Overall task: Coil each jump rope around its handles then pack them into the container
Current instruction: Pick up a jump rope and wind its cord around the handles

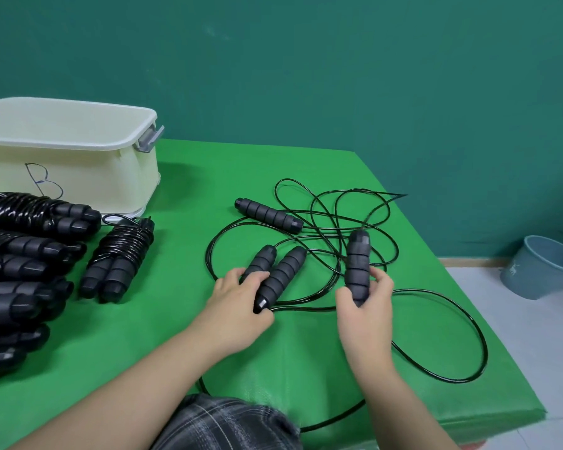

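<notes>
Here, left hand [238, 300] curls round a pair of foam handles [275, 274] lying side by side near the table's [176, 336] middle; fingers over the tops, thumb under the nearer end. Right hand [363, 302] grasps a single handle [357, 264] upright, pinched low between thumb and fingers, just right of the pair. A fourth handle [268, 215] lies loose farther back. Thin black rope [452, 323] sprawls in tangled loops toward the right edge. Coiled ropes [23, 254] are stacked along the left edge, one bundle [117, 259] apart beside them. Cream container [78, 164] sits at the far-left corner, lid on.
</notes>
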`<move>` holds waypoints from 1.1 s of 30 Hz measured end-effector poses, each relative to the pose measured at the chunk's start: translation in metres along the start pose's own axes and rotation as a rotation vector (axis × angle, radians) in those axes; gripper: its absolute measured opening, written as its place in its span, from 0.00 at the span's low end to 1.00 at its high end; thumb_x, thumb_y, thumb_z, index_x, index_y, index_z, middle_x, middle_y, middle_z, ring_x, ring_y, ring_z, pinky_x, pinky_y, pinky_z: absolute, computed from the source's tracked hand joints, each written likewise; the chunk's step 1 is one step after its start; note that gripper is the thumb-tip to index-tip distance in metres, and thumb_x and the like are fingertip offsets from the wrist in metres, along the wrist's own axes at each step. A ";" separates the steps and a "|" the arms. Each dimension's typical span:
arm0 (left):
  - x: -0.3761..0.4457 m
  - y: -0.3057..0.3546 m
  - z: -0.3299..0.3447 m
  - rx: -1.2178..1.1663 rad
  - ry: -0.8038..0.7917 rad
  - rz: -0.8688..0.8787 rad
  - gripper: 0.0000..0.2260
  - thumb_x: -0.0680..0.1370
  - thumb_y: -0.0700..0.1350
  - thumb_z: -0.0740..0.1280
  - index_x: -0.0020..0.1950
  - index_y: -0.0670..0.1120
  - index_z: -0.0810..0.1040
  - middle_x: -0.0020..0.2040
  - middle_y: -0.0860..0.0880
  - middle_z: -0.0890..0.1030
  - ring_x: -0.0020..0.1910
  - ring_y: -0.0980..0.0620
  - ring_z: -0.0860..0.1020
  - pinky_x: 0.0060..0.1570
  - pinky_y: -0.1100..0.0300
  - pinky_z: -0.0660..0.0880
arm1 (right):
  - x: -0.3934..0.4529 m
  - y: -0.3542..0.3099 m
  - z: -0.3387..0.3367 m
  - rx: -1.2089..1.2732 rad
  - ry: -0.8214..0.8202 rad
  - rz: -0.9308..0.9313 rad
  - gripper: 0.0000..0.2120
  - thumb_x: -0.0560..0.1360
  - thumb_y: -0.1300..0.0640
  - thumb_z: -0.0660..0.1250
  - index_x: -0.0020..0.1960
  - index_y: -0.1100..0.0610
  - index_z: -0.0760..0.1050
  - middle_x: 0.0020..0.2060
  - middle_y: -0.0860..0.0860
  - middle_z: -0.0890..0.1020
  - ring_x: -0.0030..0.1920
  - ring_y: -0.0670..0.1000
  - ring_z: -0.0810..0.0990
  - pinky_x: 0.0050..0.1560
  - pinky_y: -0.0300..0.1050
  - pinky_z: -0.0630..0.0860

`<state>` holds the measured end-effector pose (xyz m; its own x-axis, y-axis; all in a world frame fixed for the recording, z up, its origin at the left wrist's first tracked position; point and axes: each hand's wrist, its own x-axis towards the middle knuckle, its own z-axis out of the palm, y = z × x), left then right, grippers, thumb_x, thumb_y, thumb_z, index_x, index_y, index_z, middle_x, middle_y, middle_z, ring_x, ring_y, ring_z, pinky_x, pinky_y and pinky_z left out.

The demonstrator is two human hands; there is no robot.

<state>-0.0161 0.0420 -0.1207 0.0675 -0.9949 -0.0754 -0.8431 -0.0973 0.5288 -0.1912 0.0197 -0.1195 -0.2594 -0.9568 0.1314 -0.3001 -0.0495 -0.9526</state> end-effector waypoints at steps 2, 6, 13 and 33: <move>-0.001 -0.002 -0.002 -0.036 0.024 -0.008 0.26 0.73 0.48 0.64 0.71 0.55 0.63 0.71 0.47 0.61 0.69 0.47 0.60 0.69 0.55 0.59 | -0.001 0.002 -0.005 0.050 0.057 -0.022 0.19 0.73 0.65 0.63 0.58 0.49 0.64 0.41 0.42 0.76 0.37 0.44 0.73 0.39 0.39 0.69; 0.001 -0.001 -0.010 0.012 0.038 -0.029 0.13 0.76 0.55 0.62 0.60 0.59 0.70 0.68 0.53 0.63 0.68 0.50 0.59 0.65 0.53 0.58 | 0.007 0.007 -0.010 0.077 0.064 -0.025 0.17 0.72 0.67 0.63 0.55 0.52 0.65 0.40 0.46 0.76 0.37 0.48 0.73 0.41 0.46 0.68; 0.040 0.010 -0.024 0.106 0.056 0.056 0.24 0.79 0.62 0.48 0.42 0.51 0.79 0.58 0.52 0.71 0.64 0.51 0.62 0.64 0.50 0.58 | 0.039 0.010 -0.003 -0.064 -0.015 -0.047 0.21 0.73 0.61 0.64 0.62 0.46 0.65 0.45 0.46 0.79 0.42 0.52 0.77 0.43 0.44 0.68; 0.167 0.031 -0.022 0.588 0.243 0.124 0.13 0.80 0.47 0.61 0.61 0.44 0.65 0.59 0.44 0.70 0.59 0.42 0.73 0.63 0.39 0.62 | 0.031 0.039 -0.004 -0.018 -0.015 -0.196 0.17 0.67 0.55 0.59 0.55 0.51 0.64 0.38 0.45 0.74 0.37 0.43 0.71 0.36 0.42 0.67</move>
<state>-0.0196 -0.1273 -0.0981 0.0118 -0.9823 0.1868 -0.9992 -0.0187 -0.0353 -0.2149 -0.0110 -0.1515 -0.1813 -0.9335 0.3095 -0.3599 -0.2300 -0.9042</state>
